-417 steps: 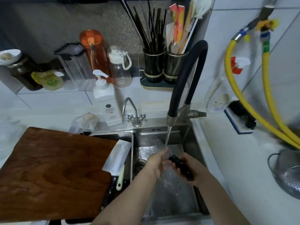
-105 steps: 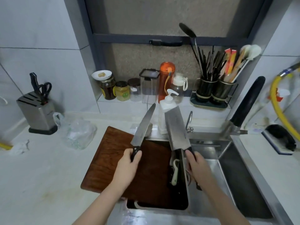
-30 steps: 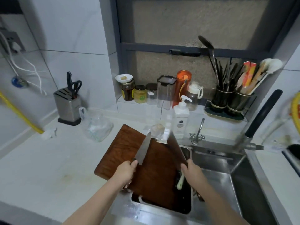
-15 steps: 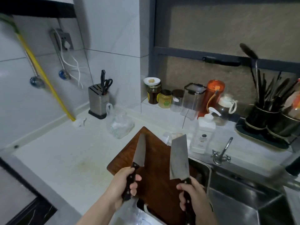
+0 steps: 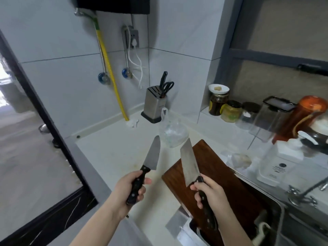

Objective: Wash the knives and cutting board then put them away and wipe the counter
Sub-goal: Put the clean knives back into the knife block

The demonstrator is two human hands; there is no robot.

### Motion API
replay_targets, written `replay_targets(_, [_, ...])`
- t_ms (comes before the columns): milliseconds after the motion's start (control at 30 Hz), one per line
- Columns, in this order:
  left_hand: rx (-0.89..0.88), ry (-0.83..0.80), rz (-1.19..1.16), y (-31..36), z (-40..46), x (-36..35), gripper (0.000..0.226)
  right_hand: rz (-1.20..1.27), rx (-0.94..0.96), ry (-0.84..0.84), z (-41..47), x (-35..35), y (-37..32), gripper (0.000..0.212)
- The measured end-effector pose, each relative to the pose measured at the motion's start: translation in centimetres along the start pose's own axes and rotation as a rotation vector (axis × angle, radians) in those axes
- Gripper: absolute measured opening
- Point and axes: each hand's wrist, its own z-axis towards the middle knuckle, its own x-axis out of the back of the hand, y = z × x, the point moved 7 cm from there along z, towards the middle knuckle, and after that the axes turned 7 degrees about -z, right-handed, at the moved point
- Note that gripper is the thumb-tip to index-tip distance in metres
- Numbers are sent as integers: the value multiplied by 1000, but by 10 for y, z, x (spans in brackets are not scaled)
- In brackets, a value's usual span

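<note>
Since half a second ago your view has swung further left: the steel knife block point(image 5: 154, 103) now sits near the middle of the frame in the tiled corner, and the utensil holders have left the picture. Your hands have barely changed their grip. Your left hand point(image 5: 130, 189) is wrapped round the black riveted handle of the chef's knife point(image 5: 151, 156), its tapered grey blade pointing up and away over the pale tabletop point(image 5: 113, 151). Your right hand point(image 5: 210, 194) is clenched on the dark handle of the cleaver point(image 5: 189, 160), a broad, rectangular, dull-metal blade tilted slightly left, in front of the cutting board point(image 5: 218, 176). The two blades stand apart, now wider than before. The cutting board is dark reddish-brown wood with a visible grain and a rounded corner, lying partly over the steel sink point(image 5: 276, 208). A crumpled clear plastic bag point(image 5: 173, 132) lies just in front of the knife block. Black scissors point(image 5: 166, 87) stick out of the block's slots.
</note>
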Motion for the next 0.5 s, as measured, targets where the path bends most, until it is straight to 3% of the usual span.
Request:
replay_targets(133, [-2,-31,15,38,25,35,31,13,4,49,22,-47,-19,22])
replay_targets(500, [9,-167,155,180,108,103,33,171,-63,212,83,-180,-59,9])
